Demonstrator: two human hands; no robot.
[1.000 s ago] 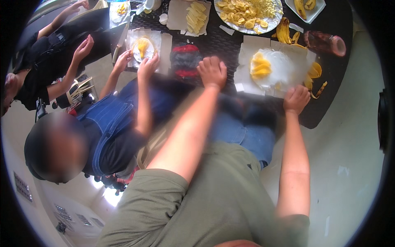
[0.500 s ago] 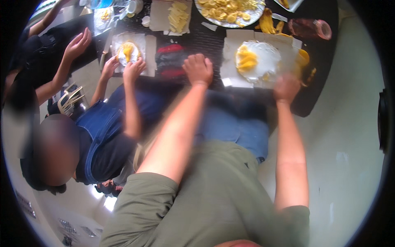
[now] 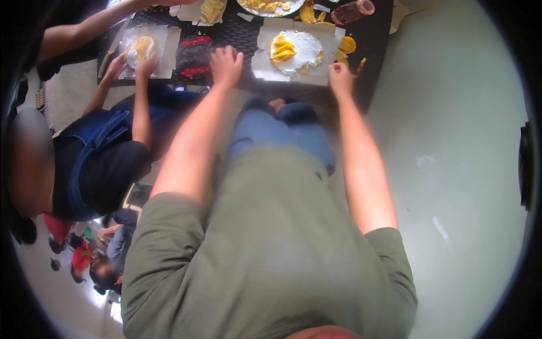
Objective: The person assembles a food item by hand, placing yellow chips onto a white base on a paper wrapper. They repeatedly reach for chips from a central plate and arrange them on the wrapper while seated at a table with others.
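A round cake with white frosting lies on a pale cardboard sheet at the table's near edge. Yellow fruit slices fan over its left part. At the sheet's lower right corner is my right hand, its fingers curled in; whatever they may hold is hidden. My left hand rests at the table edge left of the sheet, fingers extended and slightly apart. Right beside it lies a black and red bundle, perhaps cloth. Yellow peels lie right of the cake.
To my left a person in denim overalls works with both hands at a small round dish on another pale sheet. Another person's arm reaches across. A plate of yellow pieces and a reddish jar stand farther back.
The whole view has shifted, so the table sits higher and farther left. My right hand, blurred before, is now at the sheet's corner. A neighbour's arm now stretches over the table.
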